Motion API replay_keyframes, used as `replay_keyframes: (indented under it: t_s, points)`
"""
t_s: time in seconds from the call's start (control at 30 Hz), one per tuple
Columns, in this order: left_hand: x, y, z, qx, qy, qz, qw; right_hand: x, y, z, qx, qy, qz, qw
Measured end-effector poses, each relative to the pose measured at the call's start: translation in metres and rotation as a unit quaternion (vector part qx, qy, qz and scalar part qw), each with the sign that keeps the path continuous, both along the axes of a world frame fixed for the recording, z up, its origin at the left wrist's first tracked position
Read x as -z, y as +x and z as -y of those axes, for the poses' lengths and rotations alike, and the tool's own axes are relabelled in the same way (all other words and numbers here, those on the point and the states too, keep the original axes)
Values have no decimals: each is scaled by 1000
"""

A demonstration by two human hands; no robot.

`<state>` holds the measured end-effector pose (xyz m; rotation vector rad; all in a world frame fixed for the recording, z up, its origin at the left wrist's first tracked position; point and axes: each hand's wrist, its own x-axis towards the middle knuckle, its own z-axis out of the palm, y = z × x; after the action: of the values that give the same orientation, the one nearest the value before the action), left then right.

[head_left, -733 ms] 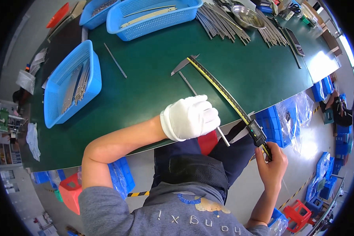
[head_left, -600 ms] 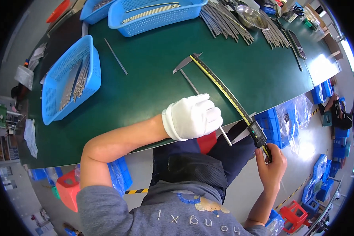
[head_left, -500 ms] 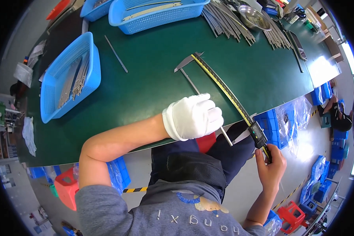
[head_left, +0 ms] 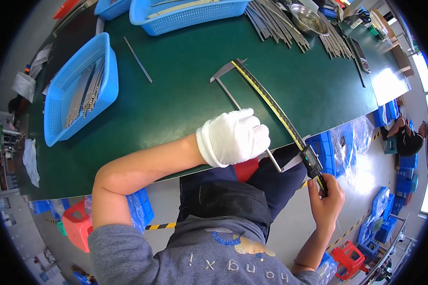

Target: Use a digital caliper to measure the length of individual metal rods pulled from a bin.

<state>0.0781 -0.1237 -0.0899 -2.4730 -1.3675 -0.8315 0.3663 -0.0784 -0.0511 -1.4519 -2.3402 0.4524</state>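
Note:
My left hand [head_left: 234,140], in a white glove, is closed around a thin metal rod [head_left: 228,94] at the table's near edge. The rod's far end meets the fixed jaw of a long digital caliper [head_left: 273,104]. Its near end, past my fingers, lies at the sliding jaw, beyond the table edge; whether it presses firmly there I cannot tell. My bare right hand [head_left: 329,202] grips the caliper's lower end, just below the display, with thumb and fingers closed on it. A single loose rod [head_left: 139,61] lies on the green table, far left of my gloved hand.
A blue basket [head_left: 110,78] holding rods stands at the left, and another blue basket [head_left: 190,23] at the back. Many rods [head_left: 276,23] lie at the back right beside a metal bowl [head_left: 309,20]. Blue crates [head_left: 324,154] with plastic film stand right of the table edge.
The view has shifted slightly, so the table and baskets sit a little higher and further left. The rod's near end now appears closer to the sliding jaw. Both hands keep their holds.

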Motion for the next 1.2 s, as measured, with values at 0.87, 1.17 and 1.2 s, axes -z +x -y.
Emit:
replay_keyframes:
  t_s: [0.87,1.17,1.2]
  points:
    - [-14,-7,-7,0,-29,-25,999,5,-4,13,-28,60,10,998]
    - [-19,-14,-8,47,-57,17,997,10,-7,15,-34,49,34,998]
    - [-19,-12,-8,44,-58,26,997,11,-7,16,-26,50,33,998]
